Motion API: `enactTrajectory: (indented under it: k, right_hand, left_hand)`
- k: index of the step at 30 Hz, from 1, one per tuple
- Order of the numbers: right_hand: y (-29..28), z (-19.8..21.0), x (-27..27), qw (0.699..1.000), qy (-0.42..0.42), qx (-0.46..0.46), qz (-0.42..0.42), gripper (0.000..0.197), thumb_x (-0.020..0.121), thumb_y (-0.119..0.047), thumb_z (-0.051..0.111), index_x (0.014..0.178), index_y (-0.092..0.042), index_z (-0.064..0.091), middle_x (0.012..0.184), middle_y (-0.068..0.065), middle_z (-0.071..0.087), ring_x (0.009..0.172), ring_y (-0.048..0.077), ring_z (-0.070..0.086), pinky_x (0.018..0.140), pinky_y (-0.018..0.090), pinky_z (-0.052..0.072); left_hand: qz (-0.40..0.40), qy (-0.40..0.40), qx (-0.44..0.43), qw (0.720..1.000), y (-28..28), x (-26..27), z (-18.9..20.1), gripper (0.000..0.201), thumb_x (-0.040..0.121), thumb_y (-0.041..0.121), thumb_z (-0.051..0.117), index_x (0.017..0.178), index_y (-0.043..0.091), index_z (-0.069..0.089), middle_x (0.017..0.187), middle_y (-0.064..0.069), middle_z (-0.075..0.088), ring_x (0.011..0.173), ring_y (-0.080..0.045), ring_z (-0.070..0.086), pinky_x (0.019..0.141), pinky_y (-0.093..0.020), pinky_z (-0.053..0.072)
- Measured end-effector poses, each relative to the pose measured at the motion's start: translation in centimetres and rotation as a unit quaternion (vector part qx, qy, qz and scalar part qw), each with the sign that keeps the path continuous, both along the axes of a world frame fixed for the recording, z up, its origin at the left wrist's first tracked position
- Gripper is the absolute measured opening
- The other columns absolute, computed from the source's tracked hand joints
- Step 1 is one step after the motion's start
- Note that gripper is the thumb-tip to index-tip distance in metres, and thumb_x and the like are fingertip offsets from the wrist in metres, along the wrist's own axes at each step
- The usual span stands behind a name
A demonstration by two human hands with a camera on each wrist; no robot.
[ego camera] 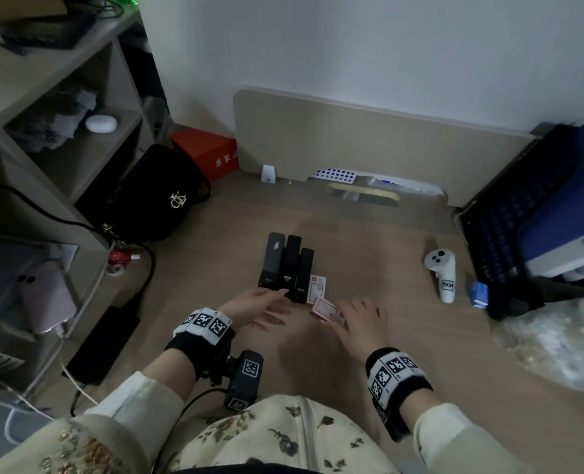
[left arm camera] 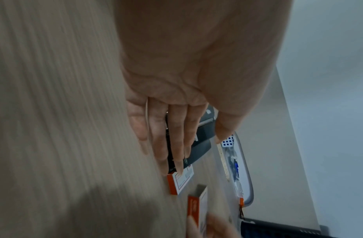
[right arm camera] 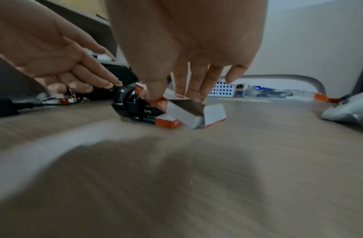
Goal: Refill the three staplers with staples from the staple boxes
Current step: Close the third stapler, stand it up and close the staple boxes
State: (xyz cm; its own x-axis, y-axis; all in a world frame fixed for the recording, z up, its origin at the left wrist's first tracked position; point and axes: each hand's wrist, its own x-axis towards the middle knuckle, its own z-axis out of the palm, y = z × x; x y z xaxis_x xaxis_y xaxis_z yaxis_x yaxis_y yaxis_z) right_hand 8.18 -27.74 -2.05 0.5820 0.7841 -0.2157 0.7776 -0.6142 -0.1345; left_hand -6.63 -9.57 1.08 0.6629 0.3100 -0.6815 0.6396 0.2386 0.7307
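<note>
Three black staplers (ego camera: pixel 289 265) lie side by side in the middle of the desk. My left hand (ego camera: pixel 278 297) reaches to their near ends with straight fingers (left arm camera: pixel 174 136) touching them and holding nothing. One orange-and-white staple box (ego camera: pixel 318 285) lies flat against the right stapler. My right hand (ego camera: pixel 343 314) pinches a second staple box (right arm camera: pixel 184 109) between thumb and fingers. That box is tilted, one end on the desk, and its end flap (right arm camera: pixel 215 116) hangs open. What is inside it is not visible.
A white controller (ego camera: pixel 441 268) and a small blue box (ego camera: pixel 478 292) lie to the right. A black crate (ego camera: pixel 523 217) and a plastic bag (ego camera: pixel 557 336) fill the right edge. A black handbag (ego camera: pixel 160 196), cables and shelves stand left. A beige divider panel (ego camera: pixel 352 138) closes the back.
</note>
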Motion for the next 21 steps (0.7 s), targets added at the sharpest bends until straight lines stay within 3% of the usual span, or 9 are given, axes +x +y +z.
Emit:
enactTrajectory:
  k: [6, 11, 16, 21]
  right_hand:
    - [1.3, 2.7, -1.7, 0.993, 0.032, 0.1, 0.05, 0.045, 0.09, -0.051, 0.05, 0.128, -0.028, 0.053, 0.124, -0.01, 0.056, 0.116, 0.016, 0.04, 0.088, 0.033, 0.021]
    - [1.5, 3.6, -2.3, 0.989, 0.037, 0.116, 0.08, 0.046, 0.089, -0.053, 0.051, 0.13, -0.031, 0.052, 0.126, -0.011, 0.055, 0.118, 0.014, 0.039, 0.088, 0.031, 0.02]
    - [0.5, 3.7, -1.3, 0.994, 0.049, 0.092, 0.014, 0.072, 0.076, -0.072, 0.052, 0.137, -0.037, 0.04, 0.132, -0.016, 0.048, 0.12, 0.01, 0.033, 0.084, 0.029, 0.02]
    - [-0.4, 3.3, -0.5, 0.994, 0.057, 0.088, -0.006, 0.067, 0.071, -0.078, 0.044, 0.122, -0.038, 0.055, 0.121, -0.017, 0.058, 0.114, 0.01, 0.036, 0.08, 0.03, 0.019]
  left_hand:
    - [-0.057, -0.027, -0.001, 0.998, -1.2, 0.6, 0.5, 0.048, 0.094, 0.055, 0.049, 0.118, 0.017, 0.065, 0.111, 0.0, 0.074, 0.102, -0.019, 0.071, 0.075, -0.027, 0.051]
    - [-0.054, -0.049, 0.015, 0.997, -1.6, 0.8, 0.2, 0.045, 0.095, 0.046, 0.053, 0.114, 0.007, 0.065, 0.097, -0.007, 0.077, 0.089, -0.016, 0.074, 0.071, -0.024, 0.053]
    - [-0.01, -0.059, 0.036, 0.998, -1.1, 0.7, 0.2, 0.039, 0.095, 0.043, 0.055, 0.108, 0.009, 0.067, 0.092, -0.004, 0.077, 0.078, -0.011, 0.073, 0.065, -0.02, 0.051]
    - [-0.03, -0.059, 0.03, 0.997, -0.6, 0.5, 0.3, 0.04, 0.096, 0.045, 0.053, 0.108, 0.01, 0.069, 0.097, -0.005, 0.077, 0.078, -0.009, 0.071, 0.066, -0.02, 0.048]
